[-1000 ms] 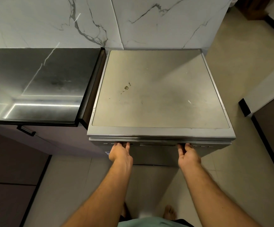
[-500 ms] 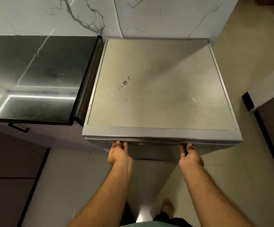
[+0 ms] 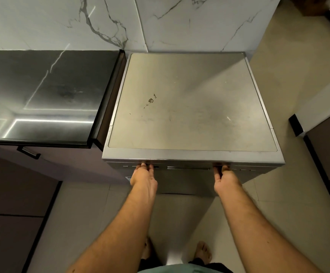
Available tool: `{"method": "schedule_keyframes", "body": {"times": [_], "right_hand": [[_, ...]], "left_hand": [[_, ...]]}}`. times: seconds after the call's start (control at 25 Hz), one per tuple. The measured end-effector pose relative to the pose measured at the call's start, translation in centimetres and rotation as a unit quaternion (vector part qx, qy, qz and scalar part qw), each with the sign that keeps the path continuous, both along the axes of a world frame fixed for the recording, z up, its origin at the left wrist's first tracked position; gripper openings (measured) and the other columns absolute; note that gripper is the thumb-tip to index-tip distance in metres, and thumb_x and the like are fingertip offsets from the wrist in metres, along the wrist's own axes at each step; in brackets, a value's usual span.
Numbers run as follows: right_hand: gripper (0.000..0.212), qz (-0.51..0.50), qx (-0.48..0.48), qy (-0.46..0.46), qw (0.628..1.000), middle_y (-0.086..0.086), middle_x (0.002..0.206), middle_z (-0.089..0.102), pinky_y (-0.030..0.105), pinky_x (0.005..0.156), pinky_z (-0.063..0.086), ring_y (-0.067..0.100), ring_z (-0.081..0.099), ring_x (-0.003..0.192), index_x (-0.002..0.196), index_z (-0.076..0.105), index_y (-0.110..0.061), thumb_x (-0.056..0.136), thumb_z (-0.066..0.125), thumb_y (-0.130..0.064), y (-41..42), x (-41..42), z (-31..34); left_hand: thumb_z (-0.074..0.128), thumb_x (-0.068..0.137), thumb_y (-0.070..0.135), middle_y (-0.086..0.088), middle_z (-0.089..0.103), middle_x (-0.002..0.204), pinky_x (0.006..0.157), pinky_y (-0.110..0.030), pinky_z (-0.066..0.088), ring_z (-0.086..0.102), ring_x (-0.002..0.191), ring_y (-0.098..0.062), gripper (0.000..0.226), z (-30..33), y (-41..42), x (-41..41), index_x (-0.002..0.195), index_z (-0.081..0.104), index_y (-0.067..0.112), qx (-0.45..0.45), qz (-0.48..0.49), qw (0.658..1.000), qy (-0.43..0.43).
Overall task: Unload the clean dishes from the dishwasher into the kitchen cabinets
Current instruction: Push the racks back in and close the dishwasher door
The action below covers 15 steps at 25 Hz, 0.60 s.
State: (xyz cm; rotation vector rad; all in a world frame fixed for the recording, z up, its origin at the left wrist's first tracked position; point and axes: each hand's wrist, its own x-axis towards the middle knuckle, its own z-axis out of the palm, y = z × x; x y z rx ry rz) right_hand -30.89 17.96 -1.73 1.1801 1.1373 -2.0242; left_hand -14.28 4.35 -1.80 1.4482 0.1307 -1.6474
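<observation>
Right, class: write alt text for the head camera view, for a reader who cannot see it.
Seen from above, a person's left hand and right hand hook their fingers under the top front edge of a closed silver freestanding dishwasher. A glossy dark countertop sits beside it, against a white marble wall.

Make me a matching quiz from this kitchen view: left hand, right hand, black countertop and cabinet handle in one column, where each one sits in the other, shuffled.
Things:
1. left hand
2. right hand
3. black countertop
4. cabinet handle

Places:
A. under the countertop's front edge
B. at the dishwasher door's top edge, nearer the counter
C. beside the dishwasher, against the marble wall
D. at the door's top edge, nearer the open floor

Pairs: 1-B, 2-D, 3-C, 4-A
</observation>
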Motion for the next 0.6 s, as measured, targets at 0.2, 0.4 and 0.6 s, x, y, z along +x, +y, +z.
{"method": "schedule_keyframes", "body": {"times": [0.2,0.4,0.6], "right_hand": [[0.044,0.054,-0.013,0.018,0.998,0.014,0.146,0.038,0.04,0.106,0.046,0.032,0.043,0.133,0.147,0.036,-0.009,0.103,0.043,-0.005,0.5,-0.6,-0.8],[0.039,0.204,0.043,0.071,0.975,0.02,0.136,0.05,0.044,0.097,0.052,0.034,0.051,0.125,0.136,0.048,-0.002,0.098,0.048,0.005,0.3,-0.2,0.0],[0.039,0.425,0.162,0.18,0.872,0.02,0.117,0.063,0.039,0.084,0.057,0.031,0.063,0.101,0.127,0.055,0.004,0.091,0.066,-0.009,-0.2,2.0,0.7]], "left_hand": [[0.038,0.1,-0.007,-0.018,0.054,0.137,0.105,-0.04,0.046,0.052,0.128,-0.025,0.039,1.2,-0.7,1.4,0.138,0.044,-0.005,-0.005,-0.075,0.997,-0.004],[0.038,0.098,-0.01,-0.022,0.051,0.14,0.106,-0.04,0.045,0.051,0.13,-0.027,0.044,2.6,0.0,2.2,0.141,0.041,-0.004,-0.02,-0.132,0.991,-0.017],[0.035,0.098,-0.003,-0.021,0.042,0.148,0.106,-0.034,0.044,0.046,0.134,-0.03,0.045,3.0,0.9,3.4,0.143,0.035,-0.007,-0.065,-0.244,0.967,-0.021]]}}
